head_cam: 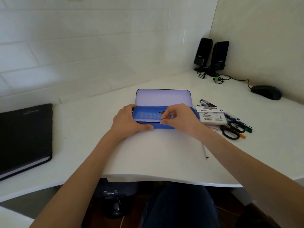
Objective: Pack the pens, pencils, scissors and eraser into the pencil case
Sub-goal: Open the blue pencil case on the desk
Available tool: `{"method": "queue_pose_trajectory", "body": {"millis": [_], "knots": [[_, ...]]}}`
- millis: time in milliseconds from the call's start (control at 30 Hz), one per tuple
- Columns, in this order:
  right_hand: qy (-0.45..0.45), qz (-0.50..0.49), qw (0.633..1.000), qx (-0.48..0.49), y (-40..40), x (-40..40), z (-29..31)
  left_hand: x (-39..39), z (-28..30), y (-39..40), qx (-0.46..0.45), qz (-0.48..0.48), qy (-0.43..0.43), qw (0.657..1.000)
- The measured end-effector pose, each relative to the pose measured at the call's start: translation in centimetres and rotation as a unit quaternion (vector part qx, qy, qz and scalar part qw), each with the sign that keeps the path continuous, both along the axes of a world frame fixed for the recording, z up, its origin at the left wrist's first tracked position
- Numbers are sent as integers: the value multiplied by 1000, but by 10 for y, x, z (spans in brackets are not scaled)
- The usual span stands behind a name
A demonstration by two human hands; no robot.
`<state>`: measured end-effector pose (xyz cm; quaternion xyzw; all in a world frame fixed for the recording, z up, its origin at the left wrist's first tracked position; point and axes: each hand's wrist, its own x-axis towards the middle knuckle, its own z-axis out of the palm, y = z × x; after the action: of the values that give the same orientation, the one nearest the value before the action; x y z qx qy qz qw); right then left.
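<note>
Here, looking down on a white corner table (156, 155) set against a pale tiled wall. Lying flat at the far left edge, a large black folder (24, 137). Sitting open in the middle, a blue pencil case (162, 111), its pale lilac lid (162, 97) standing up at the back and a blue inner tray tilted up inside. Reaching in from below, two bare forearms. Gripping the case's left end, the left hand (127, 120), thumb lying along the near edge and fingers curled over the far side. Pinching the near rim of the inner tray, the right hand (179, 118), thumb and forefinger closed on it and the other fingers loosely curled. Standing in the far right corner, two black speakers (212, 55) with tangled cables, and near them a dark computer mouse (266, 92). Lying just right of the case, a loose heap of stationery: a carded packet (211, 115) on top, pens (209, 102) poking out behind and beside it, black-handled scissors (232, 129) at the near side. Resting alone on the table near the right forearm, a thin white pencil (204, 149) with a dark tip. Eraser not clearly made out.
</note>
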<state>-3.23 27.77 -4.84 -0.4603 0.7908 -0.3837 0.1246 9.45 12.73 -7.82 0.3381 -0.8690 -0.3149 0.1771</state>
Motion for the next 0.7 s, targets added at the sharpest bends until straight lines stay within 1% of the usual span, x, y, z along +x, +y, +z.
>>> {"method": "queue_pose_trajectory", "body": {"millis": [67,133,233,300,333,400,433,500,600,633,667,700], "knots": [[14,5,1000,-15,-1,0,1,3,0,-2,5,-23,38,999],[30,5,999,-41,-2,2,2,6,-2,-5,7,-54,107,993],[48,11,996,-74,-5,2,5,10,-5,-8,-24,-78,193,978],[83,26,993,-85,-5,2,7,12,-7,-6,-53,-62,220,972],[109,26,989,-98,-5,1,6,13,-8,-6,-49,-57,232,970],[158,-1,979,-130,-4,1,1,14,-9,-9,-12,-48,250,967],[167,-23,976,-140,-2,2,-1,15,-9,-10,7,-43,252,967],[135,-60,977,-151,2,4,-2,15,-9,-11,25,-33,250,967],[27,-81,983,-162,5,4,-3,17,-5,-6,44,-24,263,963],[4,-84,984,-157,6,3,-5,18,-4,-5,56,-14,274,960],[-1,-90,986,-141,7,2,-8,18,-5,-6,64,1,282,957],[13,-97,989,-110,8,1,-12,18,-5,-7,62,20,286,956]]}}
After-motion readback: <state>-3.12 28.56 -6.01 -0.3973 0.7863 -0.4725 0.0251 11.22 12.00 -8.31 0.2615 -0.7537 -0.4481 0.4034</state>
